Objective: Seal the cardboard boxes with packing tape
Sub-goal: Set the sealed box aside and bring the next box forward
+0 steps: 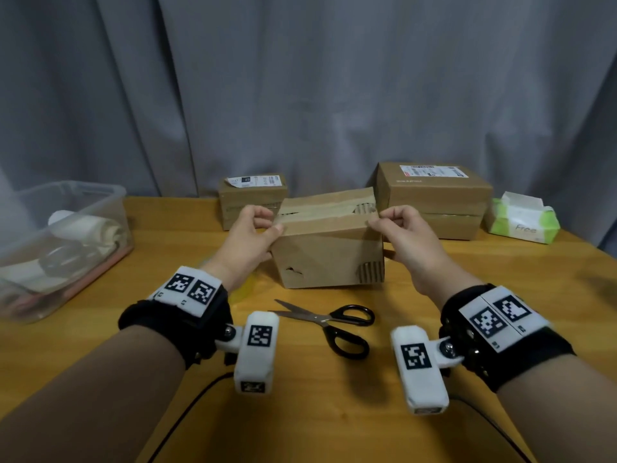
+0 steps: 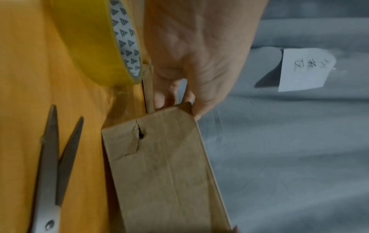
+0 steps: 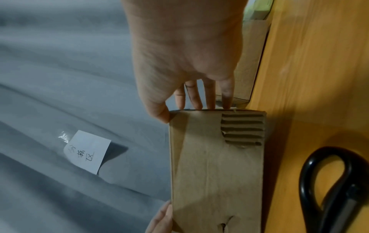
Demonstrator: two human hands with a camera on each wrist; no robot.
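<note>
A worn brown cardboard box (image 1: pixel 327 252) stands mid-table, its top flaps closed with a glossy tape strip along the seam. My left hand (image 1: pixel 271 225) grips the box's upper left end, thumb on the front edge and fingers curled down the side. My right hand (image 1: pixel 378 221) grips the upper right end the same way. The left wrist view shows the left hand (image 2: pixel 179 66) at the box (image 2: pixel 165 173) corner, with a yellow tape roll (image 2: pixel 93 42) lying beside it. In the right wrist view the right hand's fingers (image 3: pixel 207 96) lie down the box (image 3: pixel 215 173) end.
Black-handled scissors (image 1: pixel 334 324) lie partly spread in front of the box. Two labelled cardboard boxes (image 1: pixel 252 198) (image 1: pixel 434 198) stand at the back by the grey curtain. A green tissue pack (image 1: pixel 522 220) is at far right, a clear plastic bin (image 1: pixel 56 242) at left.
</note>
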